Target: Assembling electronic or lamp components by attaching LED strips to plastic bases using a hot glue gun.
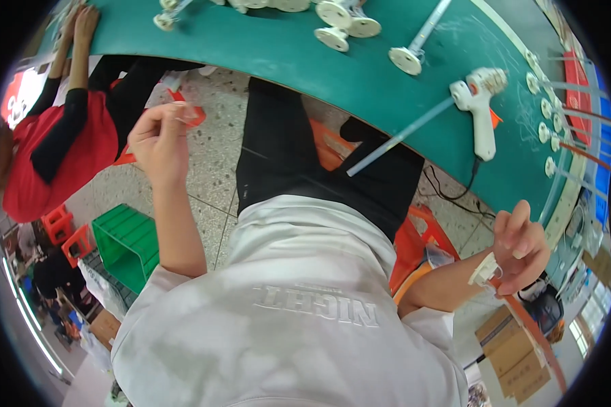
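Observation:
My left hand (161, 144) is raised off the table's left front side, thumb and fingers pinched together. A faint clear wisp shows at its fingertips, too small to name. Out to the right, below the table edge, my right hand (523, 252) has its fingers curled. A small cream round plastic base (483, 270) sits against the lower side of that hand, apparently held by it. On the green table (360, 81) lies a white hot glue gun (480, 112), its nozzle crusted with glue. A long translucent glue stick (400, 138) juts from its back, over the table edge.
Cream round bases (343, 24) cluster at the far edge, beside one with a clear rod (421, 41). More rodded bases (548, 129) line the right side. The gun's black cord (455, 197) drops off the table. A co-worker in red (61, 146) sits left, near a green crate (125, 247).

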Demonstrator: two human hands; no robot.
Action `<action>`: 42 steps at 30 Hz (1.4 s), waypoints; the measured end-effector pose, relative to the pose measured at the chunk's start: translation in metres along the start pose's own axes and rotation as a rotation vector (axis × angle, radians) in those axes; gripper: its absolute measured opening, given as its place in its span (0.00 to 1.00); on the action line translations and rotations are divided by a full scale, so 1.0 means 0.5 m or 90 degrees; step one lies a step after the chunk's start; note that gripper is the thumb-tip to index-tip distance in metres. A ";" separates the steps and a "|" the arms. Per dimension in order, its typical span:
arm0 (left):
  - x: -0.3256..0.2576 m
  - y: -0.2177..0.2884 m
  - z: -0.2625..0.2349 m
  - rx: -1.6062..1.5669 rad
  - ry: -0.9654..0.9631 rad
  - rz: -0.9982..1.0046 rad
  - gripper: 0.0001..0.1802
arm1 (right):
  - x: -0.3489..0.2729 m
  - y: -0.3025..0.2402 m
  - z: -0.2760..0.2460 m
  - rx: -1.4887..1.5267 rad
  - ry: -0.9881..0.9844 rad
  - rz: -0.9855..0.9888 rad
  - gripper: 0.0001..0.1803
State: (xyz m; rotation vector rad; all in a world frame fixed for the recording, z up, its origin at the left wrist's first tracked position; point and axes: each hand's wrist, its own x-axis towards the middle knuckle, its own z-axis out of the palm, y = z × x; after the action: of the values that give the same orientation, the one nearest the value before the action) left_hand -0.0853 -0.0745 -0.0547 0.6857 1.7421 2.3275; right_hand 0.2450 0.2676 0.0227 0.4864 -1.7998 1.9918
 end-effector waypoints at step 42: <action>-0.213 -0.204 -0.382 1.341 -0.575 -0.515 0.45 | -0.089 -0.077 -0.079 -0.145 0.233 -0.021 0.09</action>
State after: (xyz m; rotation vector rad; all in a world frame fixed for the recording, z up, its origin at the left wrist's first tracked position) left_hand -0.0910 -0.2496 -0.2209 0.6188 2.3481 -0.8175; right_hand 0.3037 0.3068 0.0285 0.0724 -1.7395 1.6920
